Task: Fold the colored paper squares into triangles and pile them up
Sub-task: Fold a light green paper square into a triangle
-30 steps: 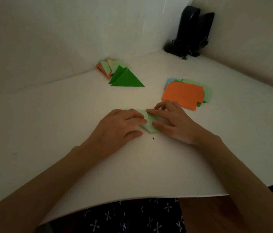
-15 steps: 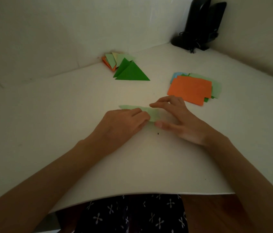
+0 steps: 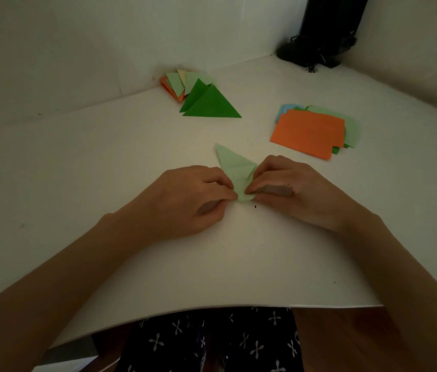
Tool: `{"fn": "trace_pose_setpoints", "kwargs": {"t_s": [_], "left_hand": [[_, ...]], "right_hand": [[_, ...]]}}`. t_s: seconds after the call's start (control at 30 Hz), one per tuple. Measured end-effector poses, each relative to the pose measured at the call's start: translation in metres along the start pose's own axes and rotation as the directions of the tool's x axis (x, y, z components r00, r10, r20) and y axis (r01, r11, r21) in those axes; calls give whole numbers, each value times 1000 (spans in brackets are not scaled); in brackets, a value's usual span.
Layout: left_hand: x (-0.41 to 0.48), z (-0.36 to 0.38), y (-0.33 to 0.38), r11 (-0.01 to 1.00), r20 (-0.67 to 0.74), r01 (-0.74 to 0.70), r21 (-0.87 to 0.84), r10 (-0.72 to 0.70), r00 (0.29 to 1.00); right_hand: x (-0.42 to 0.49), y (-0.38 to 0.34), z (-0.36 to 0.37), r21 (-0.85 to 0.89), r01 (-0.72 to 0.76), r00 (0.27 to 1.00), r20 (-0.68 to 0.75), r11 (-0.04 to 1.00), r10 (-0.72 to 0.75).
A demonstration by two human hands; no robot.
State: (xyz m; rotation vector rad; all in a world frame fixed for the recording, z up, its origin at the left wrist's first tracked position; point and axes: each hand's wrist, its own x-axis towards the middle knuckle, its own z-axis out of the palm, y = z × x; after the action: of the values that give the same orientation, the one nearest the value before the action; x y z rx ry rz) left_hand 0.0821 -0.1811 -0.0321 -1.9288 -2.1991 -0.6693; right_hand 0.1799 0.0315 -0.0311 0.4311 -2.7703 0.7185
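Pinching the light-green paper (image 3: 235,170) at its near tip, the left hand (image 3: 185,200) and right hand (image 3: 292,189) curled onto it; its long axis pointed toward the triangle pile (image 3: 206,103), well apart, nearer the left hand.
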Motion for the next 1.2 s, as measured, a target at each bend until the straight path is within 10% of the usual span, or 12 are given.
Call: {"fn": "trace_pose_setpoints", "kwargs": {"t_s": [0.73, 1.2], "left_hand": [[-5, -3, -4, 996, 15, 18, -91, -16, 1000], [-5, -4, -2, 1000, 70, -14, 0, 14, 997]], "right_hand": [[6, -17, 10, 81, -359, 933, 38, 930, 357], [9, -15, 16, -29, -315, 949, -24, 949, 314]]}}
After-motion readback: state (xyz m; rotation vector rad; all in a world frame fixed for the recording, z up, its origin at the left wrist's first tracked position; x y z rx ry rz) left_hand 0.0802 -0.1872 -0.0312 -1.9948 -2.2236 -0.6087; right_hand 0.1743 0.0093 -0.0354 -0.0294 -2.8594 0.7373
